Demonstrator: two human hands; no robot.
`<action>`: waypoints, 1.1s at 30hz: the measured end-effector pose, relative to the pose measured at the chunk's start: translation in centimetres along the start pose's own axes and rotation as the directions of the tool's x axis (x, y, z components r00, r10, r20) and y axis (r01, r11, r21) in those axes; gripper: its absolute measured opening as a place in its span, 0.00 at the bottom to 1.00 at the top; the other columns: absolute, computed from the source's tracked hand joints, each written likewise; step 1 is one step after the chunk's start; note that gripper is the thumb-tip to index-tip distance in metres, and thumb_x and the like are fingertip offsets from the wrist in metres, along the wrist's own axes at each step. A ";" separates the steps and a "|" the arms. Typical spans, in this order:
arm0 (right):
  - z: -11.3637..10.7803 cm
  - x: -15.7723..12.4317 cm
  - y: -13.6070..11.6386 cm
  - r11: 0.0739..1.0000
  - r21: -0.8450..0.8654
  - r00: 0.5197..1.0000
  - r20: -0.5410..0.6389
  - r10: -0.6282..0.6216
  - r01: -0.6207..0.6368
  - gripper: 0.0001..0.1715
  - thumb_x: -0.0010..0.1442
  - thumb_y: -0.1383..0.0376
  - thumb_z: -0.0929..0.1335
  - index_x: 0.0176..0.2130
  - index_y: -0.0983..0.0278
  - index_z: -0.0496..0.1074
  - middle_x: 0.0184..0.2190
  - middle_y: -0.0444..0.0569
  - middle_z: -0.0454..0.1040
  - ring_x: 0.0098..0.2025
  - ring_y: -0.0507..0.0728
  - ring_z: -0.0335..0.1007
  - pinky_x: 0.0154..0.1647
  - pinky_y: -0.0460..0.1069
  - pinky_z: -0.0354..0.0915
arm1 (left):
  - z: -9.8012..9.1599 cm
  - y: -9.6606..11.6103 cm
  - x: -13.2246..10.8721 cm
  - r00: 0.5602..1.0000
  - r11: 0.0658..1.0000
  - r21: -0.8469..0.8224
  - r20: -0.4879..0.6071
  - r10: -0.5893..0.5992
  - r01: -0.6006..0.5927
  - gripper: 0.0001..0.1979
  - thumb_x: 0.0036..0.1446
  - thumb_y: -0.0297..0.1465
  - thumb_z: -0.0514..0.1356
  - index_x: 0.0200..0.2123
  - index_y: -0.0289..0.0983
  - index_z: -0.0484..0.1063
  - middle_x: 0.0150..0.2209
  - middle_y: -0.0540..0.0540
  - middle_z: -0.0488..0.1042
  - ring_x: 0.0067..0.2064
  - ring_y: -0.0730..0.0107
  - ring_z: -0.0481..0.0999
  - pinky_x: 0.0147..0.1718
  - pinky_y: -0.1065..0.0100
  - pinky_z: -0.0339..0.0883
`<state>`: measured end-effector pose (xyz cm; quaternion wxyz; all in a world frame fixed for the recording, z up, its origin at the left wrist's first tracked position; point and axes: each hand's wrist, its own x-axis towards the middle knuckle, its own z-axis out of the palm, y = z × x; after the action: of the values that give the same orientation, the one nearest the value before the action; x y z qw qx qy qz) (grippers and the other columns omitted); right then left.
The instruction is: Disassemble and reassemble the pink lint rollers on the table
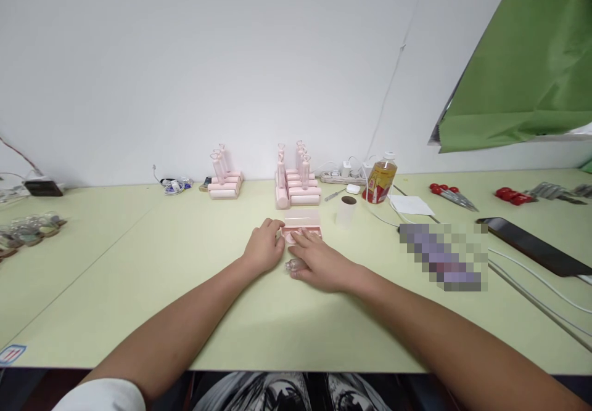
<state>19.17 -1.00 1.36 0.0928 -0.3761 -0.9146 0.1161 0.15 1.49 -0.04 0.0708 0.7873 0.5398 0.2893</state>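
Note:
A small pink case [301, 219] lies with its lid raised in front of me, small pink parts inside it. At its left end, my left hand [264, 246] is closed with bent fingers on the edge. My right hand [321, 263] reaches over the case from the right, its longer fingers touching the inside. Between that hand's thumb and index finger sits a small clear bottle [294, 265], lying sideways; its far end is hidden by the palm. My hands cover part of the case's front.
Behind stand pink cases with upright clear tubes [296, 192], and another such group [225, 183] farther left. To the right are a white cup [346, 212], a drink bottle [382, 180], a power strip [342, 177], red-handled tools [451, 195], cables and a phone [531, 244].

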 end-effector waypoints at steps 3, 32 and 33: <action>-0.7 0.1 -0.1 0.999 -0.036 0.993 -0.113 0.021 -0.025 0.21 0.61 0.57 0.65 0.49 0.68 0.72 0.53 0.61 0.70 0.58 0.68 0.61 0.57 0.59 0.57 | -0.9 0.5 -0.3 0.990 0.993 -0.098 -0.130 0.046 -0.059 0.11 0.61 0.30 0.49 0.41 0.37 0.70 0.40 0.43 0.73 0.42 0.62 0.73 0.44 0.60 0.64; -1.1 0.0 0.7 0.902 0.430 0.967 -0.215 0.138 -0.033 0.30 0.67 0.49 0.55 0.24 0.64 0.66 0.23 0.44 0.69 0.27 0.53 0.62 0.30 0.47 0.57 | -1.2 3.3 -1.4 0.933 0.929 0.095 0.052 0.355 -0.359 0.14 0.60 0.39 0.57 0.46 0.39 0.71 0.42 0.40 0.76 0.47 0.56 0.74 0.52 0.52 0.57; -1.0 0.0 0.7 0.906 0.421 0.968 -0.212 0.135 -0.034 0.32 0.67 0.48 0.54 0.23 0.64 0.64 0.21 0.44 0.67 0.26 0.53 0.61 0.29 0.47 0.57 | -1.0 3.4 -1.6 0.937 0.935 0.083 0.078 0.340 -0.346 0.14 0.60 0.40 0.56 0.44 0.39 0.71 0.39 0.40 0.76 0.43 0.56 0.74 0.48 0.54 0.60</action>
<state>19.90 -0.37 2.08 0.2734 -0.3984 -0.8343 0.2656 1.95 -1.49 1.63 -0.0016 0.8806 0.4048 0.2463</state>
